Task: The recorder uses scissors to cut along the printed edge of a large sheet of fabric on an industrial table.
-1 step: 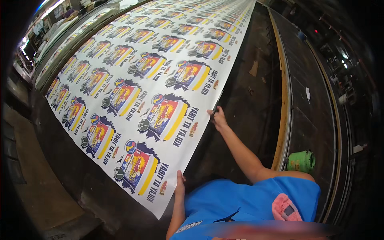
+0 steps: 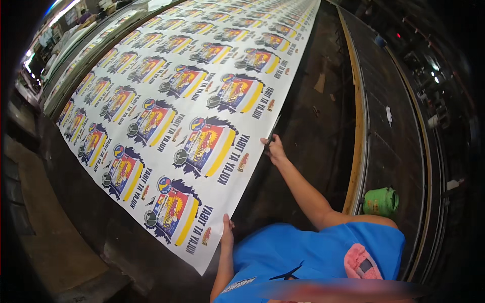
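A long white printed sheet [image 2: 202,91] with rows of repeated colourful pictures lies along a dark table [image 2: 313,121] and runs away from me. My left hand [image 2: 227,228] grips the sheet's right edge close to its near corner. My right hand [image 2: 273,147] is stretched out further up the same edge and pinches it, with a thin dark line rising from the fingers where the edge looks slightly lifted. Whether that line is a tool or the sheet's shadow is unclear.
A yellow rail [image 2: 356,126] runs along the table's right side, with a green canister [image 2: 380,201] standing beside it near my right elbow. Another long table with printed sheets [image 2: 76,48] lies at the far left. A pink cloth [image 2: 360,262] hangs at my blue shirt.
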